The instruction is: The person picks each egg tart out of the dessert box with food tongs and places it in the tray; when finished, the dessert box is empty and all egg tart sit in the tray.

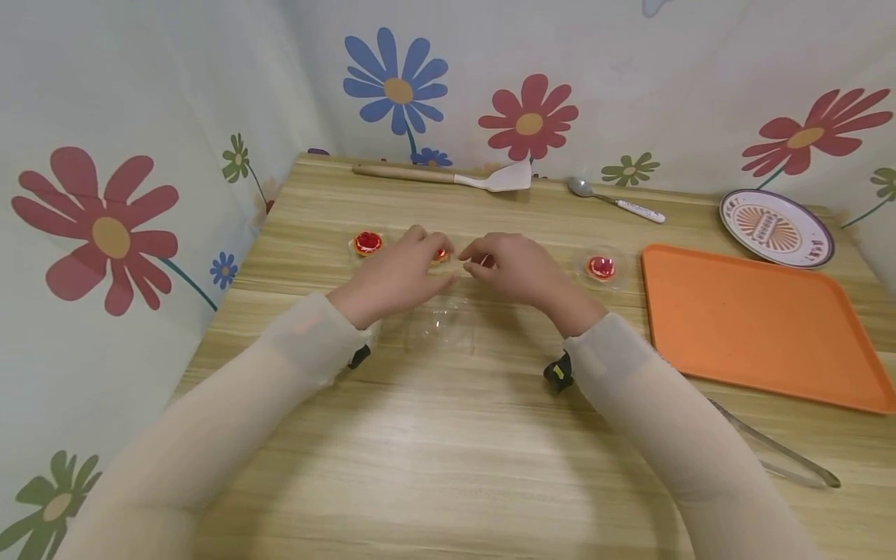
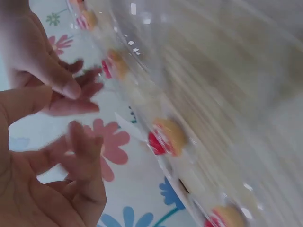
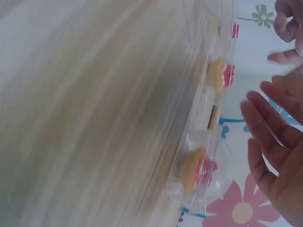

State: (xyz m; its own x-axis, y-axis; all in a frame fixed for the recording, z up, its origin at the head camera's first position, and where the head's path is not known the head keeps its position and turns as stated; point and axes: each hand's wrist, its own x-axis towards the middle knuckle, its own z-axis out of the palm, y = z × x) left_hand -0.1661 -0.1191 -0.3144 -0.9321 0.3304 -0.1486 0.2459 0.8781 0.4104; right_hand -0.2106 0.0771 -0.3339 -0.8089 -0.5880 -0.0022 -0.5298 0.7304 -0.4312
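My left hand (image 1: 397, 274) hovers over the middle of the table, loosely bent fingers spread, holding nothing. Facing it, my right hand (image 1: 516, 271) also has relaxed fingers with nothing between them. The fingertips of the two hands come close together in the head view. Partly hidden behind the left hand is a small red-topped tart (image 1: 441, 255). In front of the hands lies a clear plastic container (image 1: 442, 323). Another red-topped tart (image 1: 367, 243) sits left of the hands, and a third tart (image 1: 602, 268) stands to their right in clear packaging.
An orange tray (image 1: 756, 327) lies at the right, with a patterned plate (image 1: 777, 228) behind it. Metal tongs (image 1: 777, 447) rest below the tray. Along the back lie a white-headed spatula (image 1: 448, 177) and a spoon (image 1: 616, 201). Flowered fabric borders the table.
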